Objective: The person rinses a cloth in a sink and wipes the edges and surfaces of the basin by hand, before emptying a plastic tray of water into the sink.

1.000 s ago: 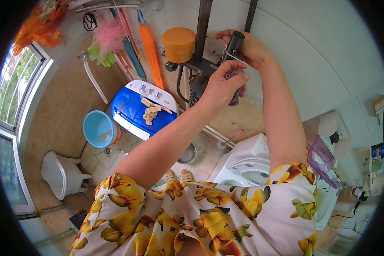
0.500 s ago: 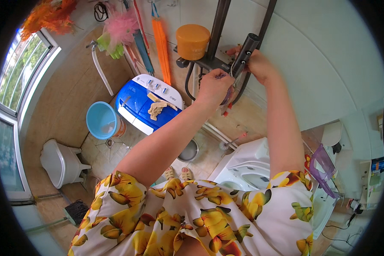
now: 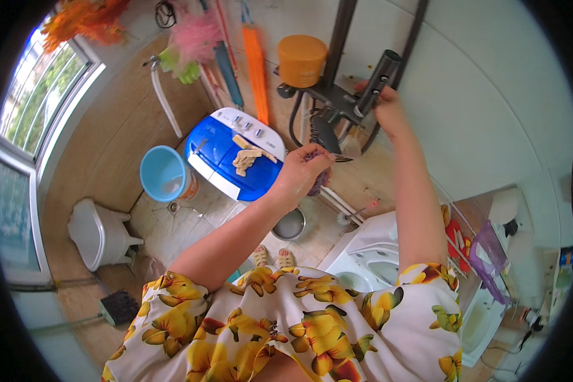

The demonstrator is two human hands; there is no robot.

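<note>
A crumpled purple cloth (image 3: 317, 183) is bunched in my left hand (image 3: 299, 173), whose fingers are closed around it in front of the wall. A thin dark pointed piece (image 3: 344, 159) shows by those fingertips; what it belongs to is unclear. Up at the dark shower fixture (image 3: 337, 100), my right hand (image 3: 390, 111) reaches behind its upright black cylinder (image 3: 381, 79). Most of the right fingers are hidden there, so their grip does not show. An orange round tub (image 3: 302, 60) sits on the fixture's left end. Below it hangs a black sprayer (image 3: 325, 135) with a coiled hose.
A blue-and-white small washing machine (image 3: 229, 153) has beige cloth (image 3: 245, 161) on top. Beside it stand a light blue bucket (image 3: 163, 173) and a white stool (image 3: 99, 235). A metal basin (image 3: 290, 225) and a white toilet (image 3: 363, 264) are below my arms.
My left hand has pulled away from the fixture, down and toward me, with the purple cloth. My right hand stays behind the black cylinder. The view has shifted slightly.
</note>
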